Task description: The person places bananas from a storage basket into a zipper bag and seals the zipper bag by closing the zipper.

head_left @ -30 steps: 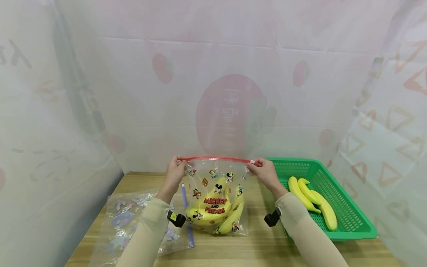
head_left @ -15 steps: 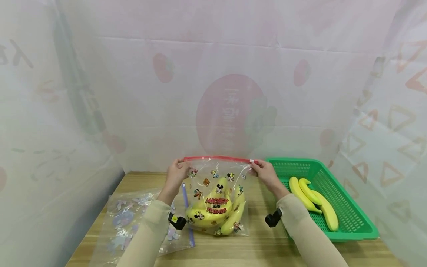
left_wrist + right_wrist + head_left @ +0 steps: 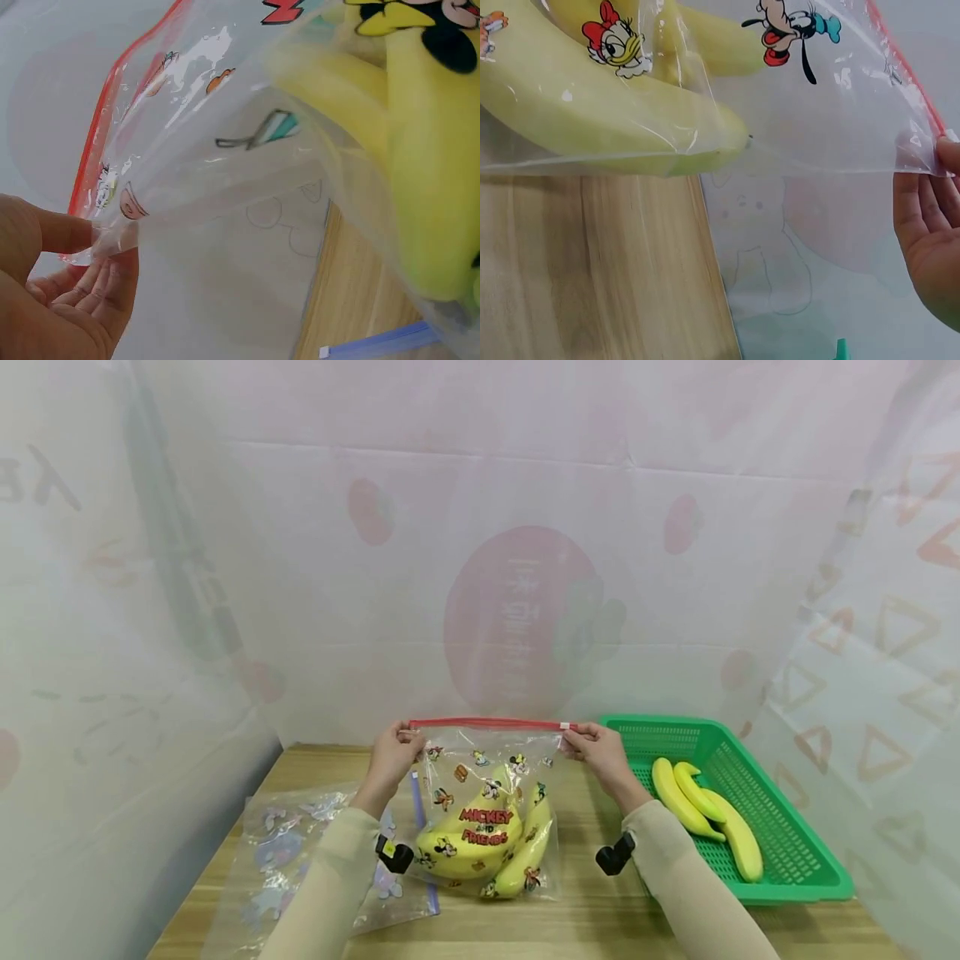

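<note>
A clear zip bag (image 3: 468,775) printed with cartoon figures hangs upright between both hands, its red zip strip (image 3: 487,722) stretched straight across the top. Inside the bag lie yellow bananas (image 3: 480,852), low against its bottom. My left hand (image 3: 395,756) pinches the bag's top left corner between thumb and fingers, plainly seen in the left wrist view. At the top right corner, beside the white slider (image 3: 566,726), my right hand (image 3: 600,752) pinches the bag the same way. The right wrist view shows only part of that hand, at its right edge.
On the right stands a green basket (image 3: 813,852) with 3 bananas (image 3: 738,843) in it. Flat on the wooden table (image 3: 585,910) at left lies another clear printed bag (image 3: 277,860) with a blue zip strip (image 3: 433,897), partly under the left forearm. Printed sheeting (image 3: 480,568) rises behind.
Both hands keep their hold on the corners. The filled bag has shifted slightly, with its top strip and bananas a little lower in view. Its red strip looks straighter.
</note>
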Motion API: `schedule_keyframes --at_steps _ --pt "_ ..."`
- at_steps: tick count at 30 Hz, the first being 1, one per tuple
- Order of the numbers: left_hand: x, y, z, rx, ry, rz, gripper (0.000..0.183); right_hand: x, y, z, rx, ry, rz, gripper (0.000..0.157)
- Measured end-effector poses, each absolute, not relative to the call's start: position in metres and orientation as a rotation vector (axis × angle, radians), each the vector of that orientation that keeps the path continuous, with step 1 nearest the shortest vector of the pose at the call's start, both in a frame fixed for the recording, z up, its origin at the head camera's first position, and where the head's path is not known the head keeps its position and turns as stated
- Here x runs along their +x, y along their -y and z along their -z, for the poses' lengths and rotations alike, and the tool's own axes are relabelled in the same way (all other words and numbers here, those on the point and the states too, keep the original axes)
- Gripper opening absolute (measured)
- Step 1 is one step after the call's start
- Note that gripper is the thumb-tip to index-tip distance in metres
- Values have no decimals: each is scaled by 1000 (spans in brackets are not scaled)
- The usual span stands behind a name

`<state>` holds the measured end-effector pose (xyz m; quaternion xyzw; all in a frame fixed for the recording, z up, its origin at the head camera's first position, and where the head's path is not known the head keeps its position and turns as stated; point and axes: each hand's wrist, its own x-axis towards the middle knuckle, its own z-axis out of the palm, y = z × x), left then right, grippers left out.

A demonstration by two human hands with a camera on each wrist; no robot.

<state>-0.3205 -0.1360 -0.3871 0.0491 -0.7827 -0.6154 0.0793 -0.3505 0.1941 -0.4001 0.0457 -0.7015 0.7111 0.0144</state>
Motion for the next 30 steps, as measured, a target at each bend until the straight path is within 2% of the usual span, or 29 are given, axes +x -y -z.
schedule_keyframes --at_steps 5,9,14,22,30 --pt "-320 123 375 119 2512 1547 55 -350 -196 403 160 2208 -2240 24" --pt "-314 101 363 111 2575 1276 63 -348 -198 405 202 2216 -2274 24" --pt "-309 64 353 -89 2640 891 60 -347 -197 405 268 2182 -2310 25" --pt "-307 16 352 -548 2874 595 62 -346 -198 409 342 2162 -2342 24" --pt "-312 -4 356 -651 2846 465 47 -346 -201 411 394 2161 -2377 11"
